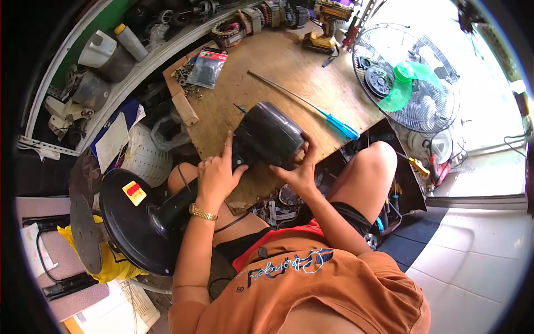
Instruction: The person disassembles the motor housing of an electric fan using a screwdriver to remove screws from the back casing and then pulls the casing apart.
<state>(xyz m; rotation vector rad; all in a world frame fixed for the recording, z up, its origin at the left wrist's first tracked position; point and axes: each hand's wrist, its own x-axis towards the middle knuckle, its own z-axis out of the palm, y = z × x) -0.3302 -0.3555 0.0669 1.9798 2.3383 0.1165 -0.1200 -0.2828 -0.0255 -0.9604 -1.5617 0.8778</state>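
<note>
A black electric fan's motor housing [271,133] lies tilted over the edge of a wooden board, joined by its neck and pole to a round black base [130,222] at the left. My left hand [216,175] is closed around the neck, with the index finger stretched up along the housing and the thumb by a knob. My right hand [297,170] cups the housing's near right end between thumb and fingers. A thin teal wire or tip [239,108] sticks out at the housing's far end. Beyond it lies a long screwdriver [339,126] with a blue handle.
The wooden board [222,114] bears a plastic packet [208,68], small loose hardware and a yellow drill [325,28]. A fan grille [439,103] with green blades stands at the right. Motor coils [228,34] line the back. A white perforated basket [147,156] stands left.
</note>
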